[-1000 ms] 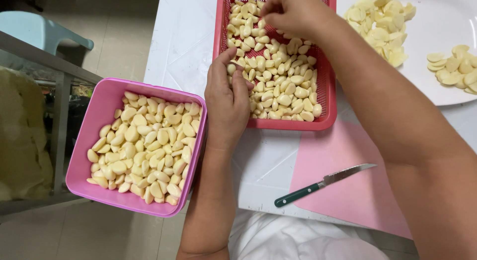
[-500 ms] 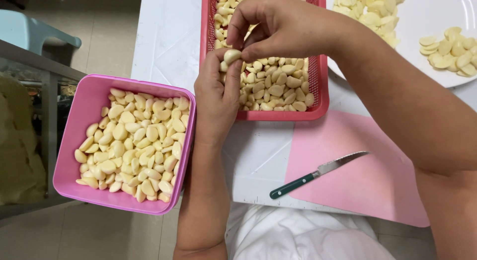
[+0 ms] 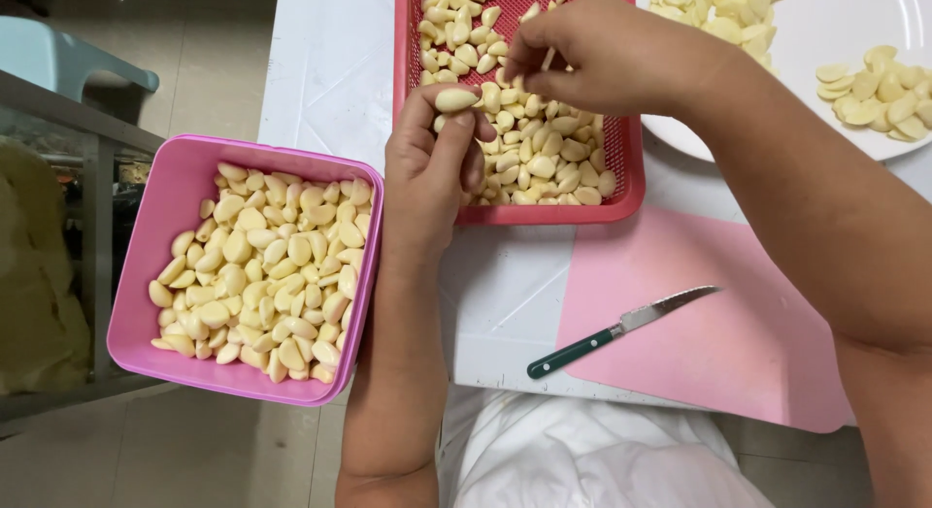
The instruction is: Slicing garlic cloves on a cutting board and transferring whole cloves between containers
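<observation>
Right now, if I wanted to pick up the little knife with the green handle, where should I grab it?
Probably by the dark green handle of the small steel-bladed knife, coming from the near table edge. The handle points toward the person; the pointed blade lies away on the pink cutting mat.

Head camera, close, looking straight down over table (image 3: 330, 71).

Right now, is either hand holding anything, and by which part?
The left hand pinches one peeled garlic clove between thumb and fingers, around its lower end. The right hand touches cloves in the red basket; whether it grips one cannot be told.
</observation>
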